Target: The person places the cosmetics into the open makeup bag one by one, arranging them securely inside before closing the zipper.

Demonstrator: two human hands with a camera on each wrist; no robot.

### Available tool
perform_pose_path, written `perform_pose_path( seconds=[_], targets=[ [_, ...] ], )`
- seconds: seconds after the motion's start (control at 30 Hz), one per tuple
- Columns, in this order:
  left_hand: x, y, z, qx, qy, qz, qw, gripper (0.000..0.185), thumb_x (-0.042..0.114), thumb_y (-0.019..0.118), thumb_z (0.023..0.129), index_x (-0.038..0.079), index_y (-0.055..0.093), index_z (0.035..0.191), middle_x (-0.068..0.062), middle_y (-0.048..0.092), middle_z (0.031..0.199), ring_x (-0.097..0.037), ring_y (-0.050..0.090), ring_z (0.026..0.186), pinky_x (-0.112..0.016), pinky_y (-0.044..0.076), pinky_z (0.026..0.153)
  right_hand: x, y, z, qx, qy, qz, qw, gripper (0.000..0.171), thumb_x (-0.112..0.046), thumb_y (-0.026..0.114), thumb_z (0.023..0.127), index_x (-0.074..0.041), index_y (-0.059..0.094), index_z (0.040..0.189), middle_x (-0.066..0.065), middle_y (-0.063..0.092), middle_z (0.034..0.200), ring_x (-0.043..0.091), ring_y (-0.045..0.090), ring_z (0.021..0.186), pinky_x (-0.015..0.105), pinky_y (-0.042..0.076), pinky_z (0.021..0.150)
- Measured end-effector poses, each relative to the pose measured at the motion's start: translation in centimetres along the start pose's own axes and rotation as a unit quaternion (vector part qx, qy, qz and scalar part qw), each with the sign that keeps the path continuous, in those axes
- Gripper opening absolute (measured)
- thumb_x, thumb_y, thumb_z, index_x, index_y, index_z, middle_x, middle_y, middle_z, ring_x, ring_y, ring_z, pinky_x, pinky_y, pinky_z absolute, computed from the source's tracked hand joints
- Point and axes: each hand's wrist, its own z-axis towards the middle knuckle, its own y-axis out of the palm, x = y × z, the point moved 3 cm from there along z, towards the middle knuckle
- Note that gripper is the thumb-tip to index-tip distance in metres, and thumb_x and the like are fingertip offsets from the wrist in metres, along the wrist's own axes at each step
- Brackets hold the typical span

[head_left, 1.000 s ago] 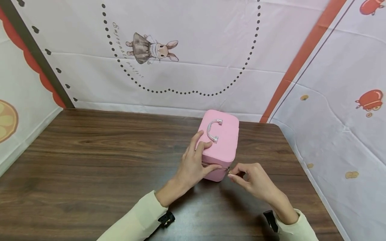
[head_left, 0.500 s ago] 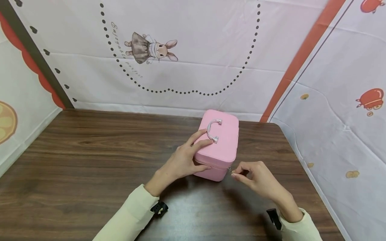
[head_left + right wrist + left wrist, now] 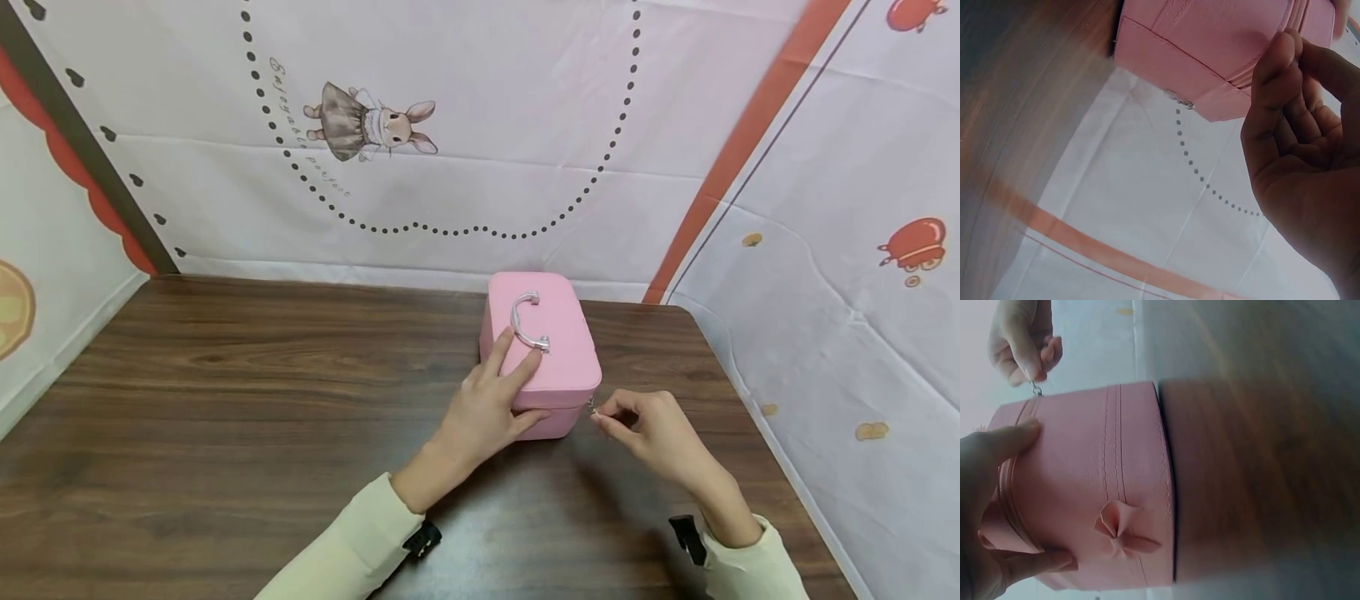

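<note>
Pink leatherette covers the vanity case (image 3: 542, 350), which stands on the dark wood-grain table (image 3: 225, 392) near its far right corner, close to the printed backdrop cloth (image 3: 450, 142). Lid status: closed, so the contents cannot be seen. A silver carry handle (image 3: 527, 321) lies flat on the lid top. A small pink bow (image 3: 1121, 528) is fixed to one side wall, beside rows of stitching. The left hand (image 3: 483, 408) rests on the case, with straight fingers laid across the lid beside the handle and the thumb against the near wall just below the zip seam; its grip is not closed around anything. The right hand (image 3: 652, 425) sits just beside the near right corner of the case, thumb and forefinger pinched together on the small metal zipper pull (image 3: 1036, 390) that hangs at that corner.
</note>
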Motion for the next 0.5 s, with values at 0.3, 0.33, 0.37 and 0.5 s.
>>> perform_pose_path(
  seconds=[0.3, 0.33, 0.37, 0.5],
  targets=[
    [0.6, 0.17, 0.33, 0.02, -0.008, 0.042, 0.9989, 0.072, 0.046, 0.085, 0.066, 0.021, 0.055, 0.127, -0.017, 0.04, 0.141, -0.034, 0.057, 0.068, -0.043, 0.053, 0.057, 0.14, 0.27, 0.15, 0.001, -0.02, -0.003, 1.0, 0.025, 0.003, 0.073, 0.08, -0.02, 0.064, 0.075, -0.012, 0.06, 0.067, -0.001, 0.053, 0.058, 0.023, 0.049, 0.049],
    [0.64, 0.2, 0.31, 0.02, -0.011, 0.045, 0.9987, 0.072, 0.046, 0.085, 0.066, 0.021, 0.055, 0.127, -0.016, 0.04, 0.141, -0.034, 0.057, 0.068, -0.043, 0.053, 0.056, 0.13, 0.31, 0.16, 0.002, -0.022, -0.002, 1.0, 0.025, 0.003, 0.073, 0.08, -0.02, 0.063, 0.075, -0.012, 0.059, 0.067, -0.001, 0.053, 0.058, 0.022, 0.048, 0.048],
    [0.69, 0.23, 0.29, 0.019, -0.014, 0.049, 0.9986, 0.072, 0.046, 0.085, 0.067, 0.021, 0.055, 0.128, -0.016, 0.039, 0.141, -0.034, 0.057, 0.069, -0.043, 0.053, 0.055, 0.13, 0.36, 0.17, 0.001, -0.023, 0.0, 1.0, 0.026, 0.004, 0.073, 0.08, -0.02, 0.063, 0.076, -0.012, 0.06, 0.068, -0.001, 0.053, 0.058, 0.022, 0.049, 0.048],
    [0.89, 0.4, 0.25, 0.013, -0.026, 0.055, 0.998, 0.073, 0.045, 0.084, 0.067, 0.021, 0.055, 0.129, -0.016, 0.039, 0.141, -0.034, 0.057, 0.071, -0.043, 0.053, 0.054, 0.2, 0.47, 0.16, 0.001, -0.024, 0.0, 1.0, 0.026, 0.004, 0.073, 0.079, -0.02, 0.063, 0.075, -0.015, 0.058, 0.068, -0.001, 0.053, 0.058, 0.023, 0.049, 0.048]
  ],
)
